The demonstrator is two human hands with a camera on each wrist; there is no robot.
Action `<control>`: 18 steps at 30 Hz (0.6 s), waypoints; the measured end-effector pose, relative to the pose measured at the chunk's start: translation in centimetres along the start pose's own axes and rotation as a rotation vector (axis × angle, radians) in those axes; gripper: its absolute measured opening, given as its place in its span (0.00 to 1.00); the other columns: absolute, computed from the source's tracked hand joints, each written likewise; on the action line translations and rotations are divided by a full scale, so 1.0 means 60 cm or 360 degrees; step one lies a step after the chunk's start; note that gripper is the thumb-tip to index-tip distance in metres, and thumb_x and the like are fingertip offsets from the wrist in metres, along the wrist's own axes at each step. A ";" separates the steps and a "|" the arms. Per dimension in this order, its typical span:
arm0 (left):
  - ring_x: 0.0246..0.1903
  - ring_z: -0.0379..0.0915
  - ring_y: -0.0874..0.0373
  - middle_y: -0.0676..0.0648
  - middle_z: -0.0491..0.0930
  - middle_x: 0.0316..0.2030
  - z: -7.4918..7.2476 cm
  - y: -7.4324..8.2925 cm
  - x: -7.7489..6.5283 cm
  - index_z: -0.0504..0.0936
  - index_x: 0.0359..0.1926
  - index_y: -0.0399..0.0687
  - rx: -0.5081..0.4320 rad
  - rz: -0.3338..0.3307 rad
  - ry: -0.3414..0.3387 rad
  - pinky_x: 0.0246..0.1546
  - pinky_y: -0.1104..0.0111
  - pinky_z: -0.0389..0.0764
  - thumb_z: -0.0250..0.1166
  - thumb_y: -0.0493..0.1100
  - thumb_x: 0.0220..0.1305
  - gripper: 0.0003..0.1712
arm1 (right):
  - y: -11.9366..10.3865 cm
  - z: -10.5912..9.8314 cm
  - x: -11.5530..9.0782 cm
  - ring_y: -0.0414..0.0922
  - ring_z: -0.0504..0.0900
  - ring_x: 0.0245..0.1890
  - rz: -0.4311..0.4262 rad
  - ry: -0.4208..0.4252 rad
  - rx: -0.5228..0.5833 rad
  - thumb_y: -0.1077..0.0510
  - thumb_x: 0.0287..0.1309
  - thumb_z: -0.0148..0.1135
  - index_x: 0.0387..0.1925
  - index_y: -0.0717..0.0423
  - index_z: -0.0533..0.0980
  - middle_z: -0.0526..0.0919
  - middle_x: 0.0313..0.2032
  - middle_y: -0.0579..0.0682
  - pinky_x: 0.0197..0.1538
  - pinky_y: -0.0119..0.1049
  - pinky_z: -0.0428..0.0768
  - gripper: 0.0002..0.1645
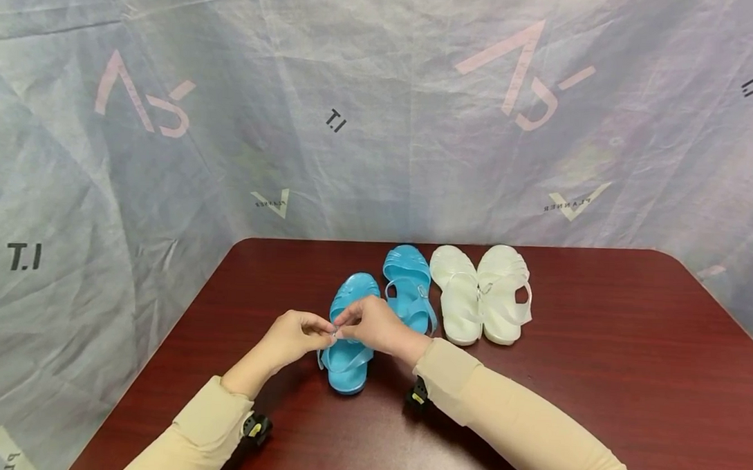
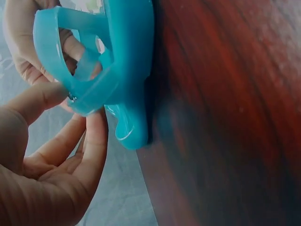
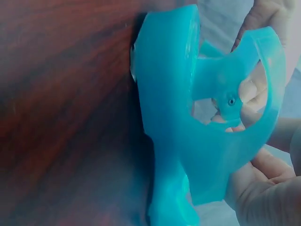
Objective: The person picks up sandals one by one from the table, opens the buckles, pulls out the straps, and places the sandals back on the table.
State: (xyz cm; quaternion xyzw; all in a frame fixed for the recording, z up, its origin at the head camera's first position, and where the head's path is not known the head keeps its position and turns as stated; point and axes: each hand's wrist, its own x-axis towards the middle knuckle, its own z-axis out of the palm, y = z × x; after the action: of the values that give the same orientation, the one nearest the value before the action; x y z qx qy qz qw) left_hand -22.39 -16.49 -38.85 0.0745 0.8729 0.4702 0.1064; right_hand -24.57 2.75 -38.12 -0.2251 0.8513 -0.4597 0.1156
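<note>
A blue jelly sandal [image 1: 357, 287] stands sole-down on the table, its toe pointing away from me. My left hand [image 1: 288, 337] reaches in from the left and pinches the strap at a small metal buckle [image 2: 72, 98] between thumb and fingers. From the right, my right hand [image 1: 379, 326] meets it there, fingertips pinching the strap by the buckle and partly covering the sandal's middle. In the right wrist view, the ankle strap [image 3: 275, 70] loops up from the heel, and a small metal stud [image 3: 231, 101] shows on an inner strap.
Just right of my right hand lies the other blue sandal [image 1: 406, 264], its strap sticking out. Beside it is a pair of white sandals [image 1: 461, 307], side by side. All rest on a dark red wooden table [image 1: 596, 353]. Grey printed cloth [image 1: 379, 159] hangs behind and at the sides.
</note>
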 end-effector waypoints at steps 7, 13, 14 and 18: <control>0.33 0.79 0.61 0.49 0.85 0.32 0.007 -0.004 -0.006 0.87 0.40 0.41 -0.0069 -0.0063 0.0100 0.37 0.66 0.81 0.72 0.42 0.55 0.12 | 0.003 -0.007 0.006 0.37 0.80 0.29 -0.0003 -0.0139 -0.0137 0.59 0.59 0.67 0.35 0.57 0.87 0.88 0.32 0.49 0.30 0.27 0.77 0.07; 0.31 0.79 0.61 0.49 0.86 0.32 0.011 -0.008 -0.003 0.87 0.40 0.42 -0.0054 -0.0034 0.0132 0.35 0.66 0.81 0.72 0.43 0.55 0.12 | 0.007 -0.012 0.005 0.38 0.77 0.26 0.0018 -0.0146 -0.0143 0.58 0.58 0.68 0.32 0.55 0.87 0.86 0.28 0.46 0.28 0.29 0.76 0.06; 0.31 0.79 0.62 0.49 0.86 0.32 0.011 -0.009 -0.003 0.87 0.40 0.42 -0.0057 -0.0031 0.0136 0.35 0.65 0.81 0.72 0.43 0.55 0.12 | 0.007 -0.012 0.005 0.38 0.77 0.26 0.0020 -0.0141 -0.0136 0.57 0.57 0.68 0.32 0.55 0.87 0.86 0.28 0.46 0.28 0.29 0.76 0.05; 0.31 0.79 0.62 0.49 0.86 0.32 0.011 -0.008 -0.003 0.88 0.40 0.42 -0.0068 -0.0022 0.0143 0.35 0.64 0.81 0.72 0.42 0.55 0.11 | 0.009 -0.014 0.005 0.38 0.78 0.27 0.0028 -0.0135 -0.0114 0.57 0.57 0.69 0.32 0.55 0.87 0.86 0.28 0.45 0.29 0.30 0.77 0.05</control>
State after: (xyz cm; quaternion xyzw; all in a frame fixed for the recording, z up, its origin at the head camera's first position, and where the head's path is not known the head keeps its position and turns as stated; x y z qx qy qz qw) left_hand -22.05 -16.23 -39.58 0.0450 0.8671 0.4908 0.0719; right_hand -25.30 3.50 -38.10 -0.2408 0.8634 -0.4181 0.1474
